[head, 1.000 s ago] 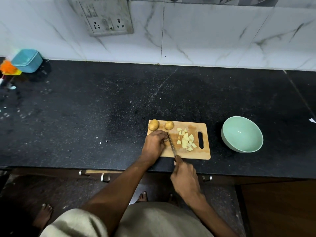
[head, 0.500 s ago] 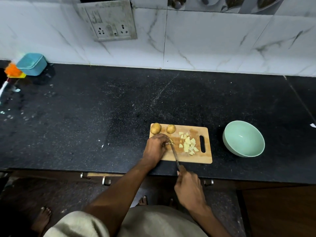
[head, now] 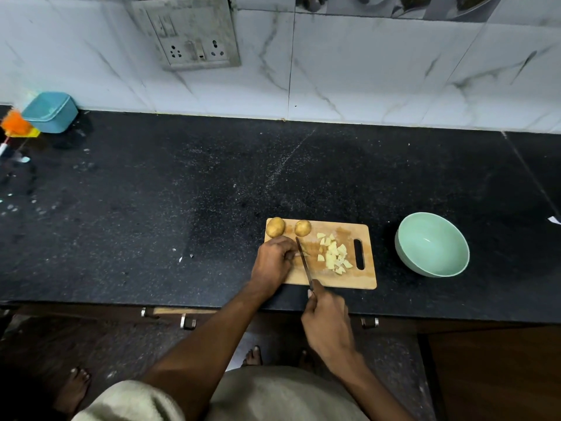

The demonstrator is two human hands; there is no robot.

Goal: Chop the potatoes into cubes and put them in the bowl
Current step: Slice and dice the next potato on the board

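A wooden cutting board (head: 362, 279) lies near the front edge of the black counter. Two whole potatoes (head: 275, 227) (head: 302, 228) sit at its far left corner. A pile of pale potato cubes (head: 334, 253) lies on its right half. My left hand (head: 273, 262) holds a potato piece, mostly hidden under the fingers, on the board's left side. My right hand (head: 328, 322) grips the handle of a knife (head: 304, 264) whose blade stands just right of the left fingertips. An empty pale green bowl (head: 432, 244) stands right of the board.
A blue box (head: 50, 111) and an orange item (head: 15, 123) stand at the counter's far left, with wet specks around them. A wall socket (head: 194, 41) is mounted on the white tiles. Drawer handles (head: 188, 322) show below the counter edge.
The view has tilted a little. The knife blade has shifted slightly against the piece under my left hand; both hands stay in the same spots on the board.
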